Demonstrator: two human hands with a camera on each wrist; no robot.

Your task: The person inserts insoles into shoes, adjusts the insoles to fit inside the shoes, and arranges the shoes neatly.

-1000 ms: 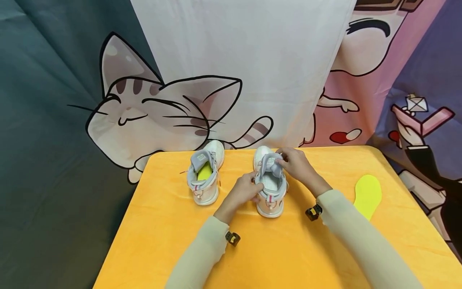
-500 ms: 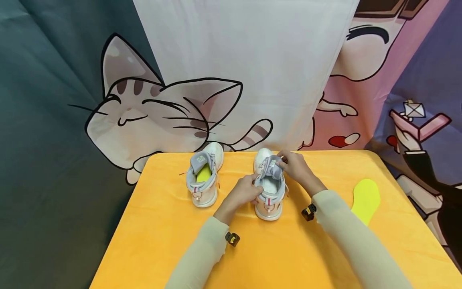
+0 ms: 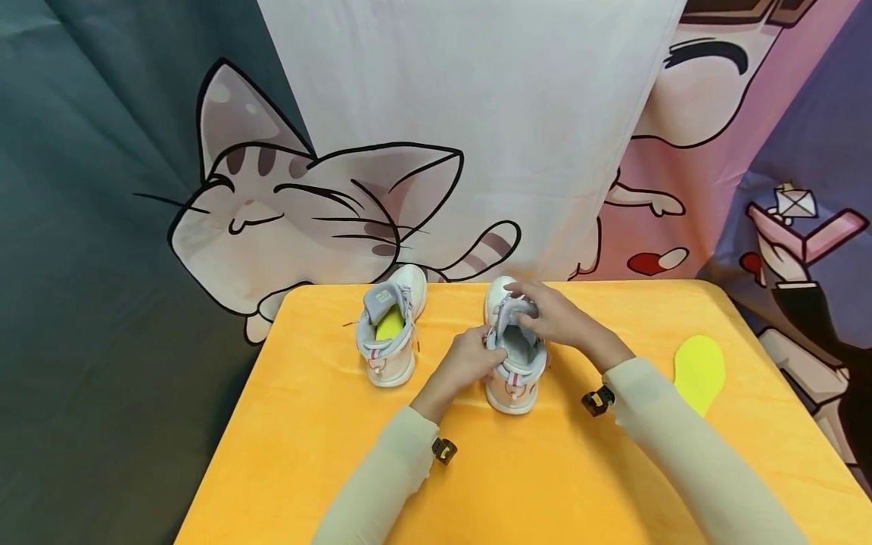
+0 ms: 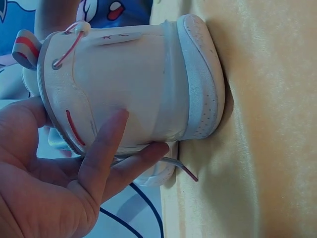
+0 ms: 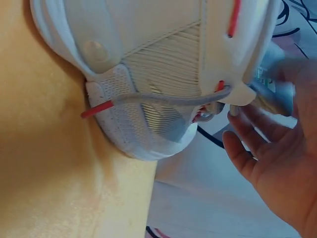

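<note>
A white and pale-pink sneaker [image 3: 511,392] stands on the yellow table with its heel towards me. At its left side, my left hand [image 3: 470,356] grips the collar, thumb over the rim and fingers spread along the outer wall [image 4: 116,89]. My right hand [image 3: 562,316] holds the grey tongue [image 3: 507,316] between thumb and fingers, above the laces. The thumb is blurred in the right wrist view, where a grey lace [image 5: 168,99] with a red tip hangs down the side. The sneaker's inside looks grey-white.
To the left stands the matching sneaker [image 3: 388,369], a yellow insole [image 3: 390,324] inside it. Another yellow insole [image 3: 699,371] lies on the table [image 3: 531,484] at right, partly behind the right sleeve. A cartoon-printed cloth [image 3: 531,136] hangs behind the table.
My right hand has shifted left over the sneaker's opening, and the tongue has moved left with it. The left hand keeps its grip on the collar.
</note>
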